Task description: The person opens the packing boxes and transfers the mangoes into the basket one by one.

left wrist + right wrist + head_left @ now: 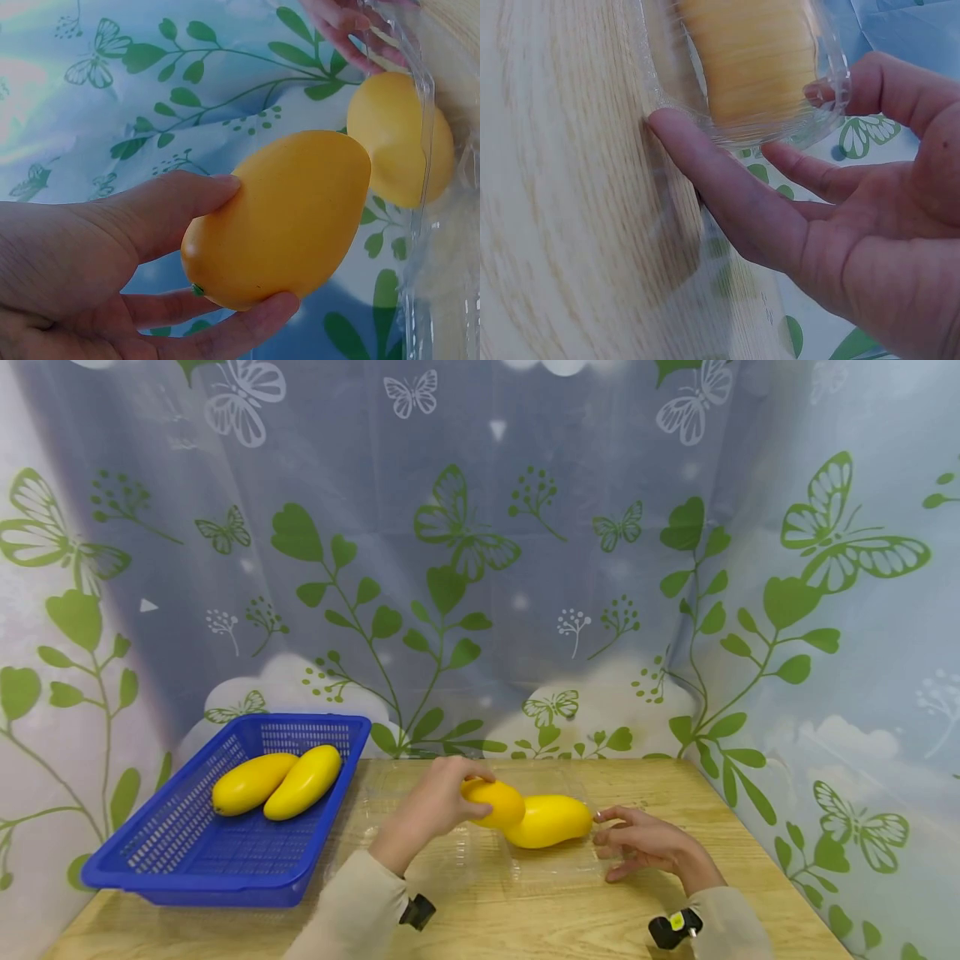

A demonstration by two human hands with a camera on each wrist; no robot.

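Observation:
My left hand (442, 806) grips a yellow mango (281, 217) between thumb and fingers, and a small green stem mark shows at its end. Another mango (551, 821) lies in a clear plastic box (536, 866) on the table. In the head view the held mango overlaps the left end of that one; whether they touch, I cannot tell. At the box's right end, my right hand (645, 843) holds the edge. One fingertip shows through the clear rim in the right wrist view, with the thumb low against the box's side.
On the left of the wooden table (622, 935) stands a blue plastic basket (217, 883) with two more mangoes (303, 782) inside. Clear plastic also lies behind and left of the mango in the box. A curtain (480, 610) printed with leaves and butterflies hangs behind the table.

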